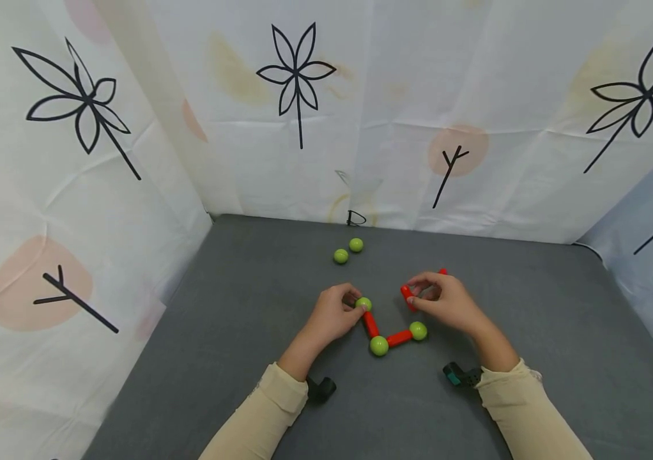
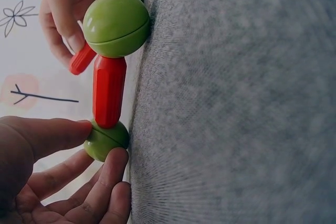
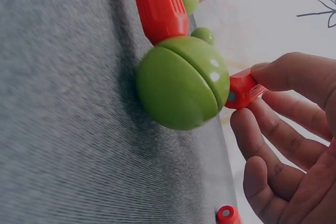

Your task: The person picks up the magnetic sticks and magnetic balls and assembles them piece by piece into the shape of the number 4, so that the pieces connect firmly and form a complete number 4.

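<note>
On the grey table, two red sticks and three green balls form a bent chain. My left hand (image 1: 331,314) pinches the ball (image 2: 106,140) at one end between thumb and fingers. From it a red stick (image 1: 371,324) runs to the corner ball (image 1: 379,345). A second stick (image 1: 399,338) joins that to the other end ball (image 1: 418,330). Just beyond this end ball, my right hand (image 1: 446,301) pinches a loose red stick (image 1: 407,297) above the table. Its exposed tip shows a grey disc in the right wrist view; whether it touches the ball is unclear there.
Two loose green balls, one nearer (image 1: 340,256) and one farther (image 1: 356,245), lie toward the back wall. Another red stick (image 1: 443,271) lies behind my right hand, partly hidden. Patterned white cloth (image 1: 384,160) walls the table's back and sides.
</note>
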{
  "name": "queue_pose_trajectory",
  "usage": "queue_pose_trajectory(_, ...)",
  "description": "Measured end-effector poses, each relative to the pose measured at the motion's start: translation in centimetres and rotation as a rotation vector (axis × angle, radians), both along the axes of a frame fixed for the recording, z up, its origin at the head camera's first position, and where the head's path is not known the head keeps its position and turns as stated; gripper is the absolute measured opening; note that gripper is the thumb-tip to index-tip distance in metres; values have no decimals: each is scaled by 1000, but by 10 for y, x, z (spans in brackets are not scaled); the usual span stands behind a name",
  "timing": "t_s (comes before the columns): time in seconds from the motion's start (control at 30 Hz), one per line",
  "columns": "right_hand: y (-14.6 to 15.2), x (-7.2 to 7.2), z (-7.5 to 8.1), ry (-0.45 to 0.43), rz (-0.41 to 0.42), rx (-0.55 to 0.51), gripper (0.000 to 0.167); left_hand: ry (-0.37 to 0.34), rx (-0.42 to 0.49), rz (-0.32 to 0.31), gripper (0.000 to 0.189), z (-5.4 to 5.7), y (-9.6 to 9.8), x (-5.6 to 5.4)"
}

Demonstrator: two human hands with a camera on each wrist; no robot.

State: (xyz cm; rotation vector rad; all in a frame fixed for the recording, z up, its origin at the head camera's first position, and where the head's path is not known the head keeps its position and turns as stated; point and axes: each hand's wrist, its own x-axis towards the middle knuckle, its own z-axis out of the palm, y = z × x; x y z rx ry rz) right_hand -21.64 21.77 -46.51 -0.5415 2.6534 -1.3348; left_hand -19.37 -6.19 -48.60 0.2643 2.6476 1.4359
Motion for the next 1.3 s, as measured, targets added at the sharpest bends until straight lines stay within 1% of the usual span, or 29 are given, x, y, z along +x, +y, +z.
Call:
queue_pose_trajectory(0.13,1,6,-1,-21,5,-37,28,-8,0,1,18,1,-1,1)
queue_pose_trajectory(0.37,4,15,-5,-19,-3,-63,27,-14,0,3,17,3,-1,1)
queue_pose_trajectory(0.5,4,18,-4,-38,-7,-84,28,-11,-1,3,17,2,0,0)
queue_pose_trajectory(0.97,4,19,-7,-51,4,-94,27,-7,2,3,17,2,-1,1)
queue_pose_trajectory(1.3,9,16,-11,-50,6,-103,28,-6,-2,1,16,2,0,0)
